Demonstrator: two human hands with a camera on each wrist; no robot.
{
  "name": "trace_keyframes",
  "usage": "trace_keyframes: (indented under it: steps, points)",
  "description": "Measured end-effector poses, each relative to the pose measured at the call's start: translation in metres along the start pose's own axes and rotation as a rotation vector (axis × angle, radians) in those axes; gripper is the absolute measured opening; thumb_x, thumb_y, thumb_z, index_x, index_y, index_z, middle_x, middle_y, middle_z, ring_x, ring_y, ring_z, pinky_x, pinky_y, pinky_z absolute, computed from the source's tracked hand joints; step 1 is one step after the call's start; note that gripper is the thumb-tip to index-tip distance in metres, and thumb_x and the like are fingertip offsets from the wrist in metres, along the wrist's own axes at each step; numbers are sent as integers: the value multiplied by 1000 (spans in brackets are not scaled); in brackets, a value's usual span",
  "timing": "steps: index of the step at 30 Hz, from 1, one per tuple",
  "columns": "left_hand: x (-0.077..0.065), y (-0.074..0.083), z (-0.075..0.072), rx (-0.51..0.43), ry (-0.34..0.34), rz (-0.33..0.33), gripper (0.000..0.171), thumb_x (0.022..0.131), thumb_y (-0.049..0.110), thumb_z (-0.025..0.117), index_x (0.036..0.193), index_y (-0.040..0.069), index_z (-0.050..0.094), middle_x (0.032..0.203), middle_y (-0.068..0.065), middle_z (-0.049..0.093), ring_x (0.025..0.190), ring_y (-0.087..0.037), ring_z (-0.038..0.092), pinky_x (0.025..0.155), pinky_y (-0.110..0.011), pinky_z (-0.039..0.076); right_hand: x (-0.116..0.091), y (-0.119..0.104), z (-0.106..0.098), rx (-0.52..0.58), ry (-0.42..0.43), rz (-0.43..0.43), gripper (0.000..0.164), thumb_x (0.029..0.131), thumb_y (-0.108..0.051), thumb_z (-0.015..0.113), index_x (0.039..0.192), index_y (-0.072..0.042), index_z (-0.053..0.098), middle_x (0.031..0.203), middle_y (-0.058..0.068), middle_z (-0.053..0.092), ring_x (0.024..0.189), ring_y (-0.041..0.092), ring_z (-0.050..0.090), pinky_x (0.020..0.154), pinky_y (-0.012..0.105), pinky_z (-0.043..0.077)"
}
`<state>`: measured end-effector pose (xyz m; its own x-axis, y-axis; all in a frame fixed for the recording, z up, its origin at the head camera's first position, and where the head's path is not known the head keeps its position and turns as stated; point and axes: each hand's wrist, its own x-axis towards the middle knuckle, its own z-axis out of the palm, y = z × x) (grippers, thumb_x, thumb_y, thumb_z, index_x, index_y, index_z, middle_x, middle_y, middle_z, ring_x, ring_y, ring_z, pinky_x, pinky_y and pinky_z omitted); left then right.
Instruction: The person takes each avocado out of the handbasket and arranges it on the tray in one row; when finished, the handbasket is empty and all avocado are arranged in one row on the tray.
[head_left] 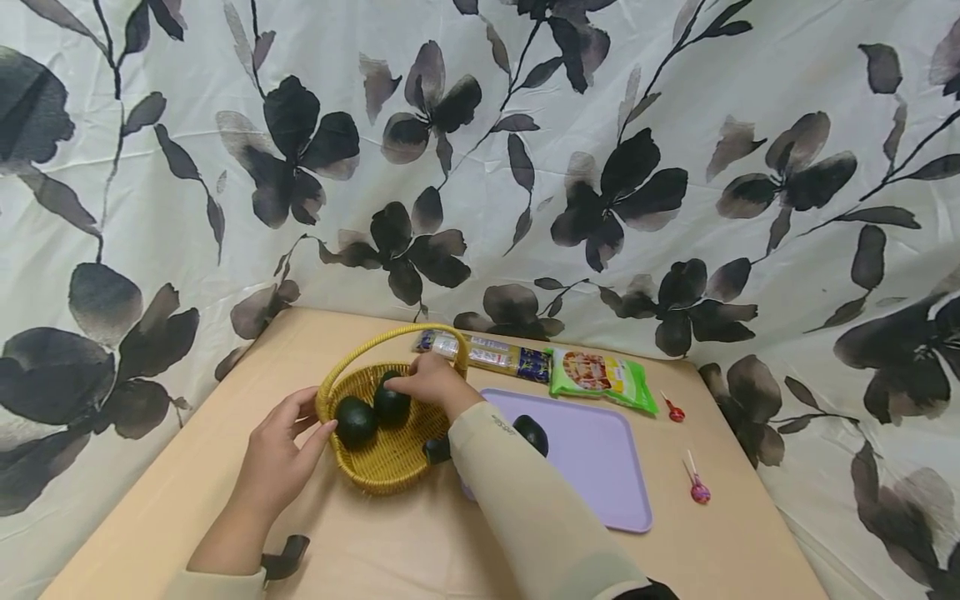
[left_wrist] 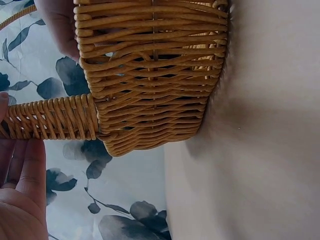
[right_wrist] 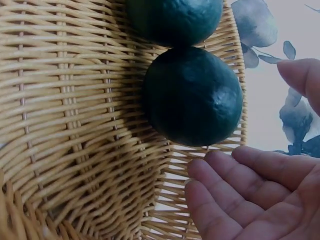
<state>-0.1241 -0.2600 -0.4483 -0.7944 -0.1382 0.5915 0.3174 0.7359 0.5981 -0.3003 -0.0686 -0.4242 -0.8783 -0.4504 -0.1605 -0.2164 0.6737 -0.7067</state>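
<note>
A yellow woven basket stands on the table, its arched handle rising over it. My left hand pinches the handle's left base between thumb and fingers. Inside the basket, two dark green avocados lie side by side against the far left wall. My right hand reaches in under the handle. In the right wrist view its fingers are fairly straight, with the thumb spread apart, beside the nearer avocado; whether the fingertips touch it I cannot tell. Another avocado lies on the purple tray, partly behind my right sleeve.
Behind the tray lie a long pack of what looks like dry noodles and a green snack bag. Two lollipops, a red one and a pinkish one, lie right of the tray. A floral cloth hangs behind the table.
</note>
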Motion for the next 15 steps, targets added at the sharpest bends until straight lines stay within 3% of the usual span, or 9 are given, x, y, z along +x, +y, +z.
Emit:
trace_keyframes:
  steps: [3, 6, 11, 15]
  points:
    - [0, -1, 0, -3, -7, -3, 57, 87, -2, 79, 138, 5, 56, 124, -11, 67, 111, -27, 67, 96, -4, 49, 4, 0, 4, 5, -6, 11, 43, 87, -48, 78, 75, -10, 63, 64, -3, 47, 62, 14, 46, 53, 28, 40]
    - [0, -1, 0, -1, -11, -5, 56, 87, -1, 79, 137, 6, 56, 124, -10, 67, 111, -27, 67, 96, -4, 49, 7, -1, 9, -4, -6, 34, 50, 88, -48, 78, 63, -15, 49, 58, -5, 35, 56, 14, 38, 49, 29, 33]
    - [0, -2, 1, 1, -11, -4, 55, 88, 1, 79, 138, 5, 55, 124, -10, 67, 111, -27, 67, 96, -3, 48, 10, -2, 16, 4, 28, 56, 45, 86, -49, 79, 73, -14, 55, 69, -2, 49, 65, 16, 49, 55, 29, 44]
    - [1, -1, 2, -5, -8, -6, 55, 88, 0, 79, 137, 5, 56, 124, -10, 67, 111, -26, 67, 95, -3, 49, 10, -2, 18, 23, 29, 76, 43, 84, -49, 80, 92, -10, 63, 88, 1, 59, 80, 17, 57, 71, 31, 55]
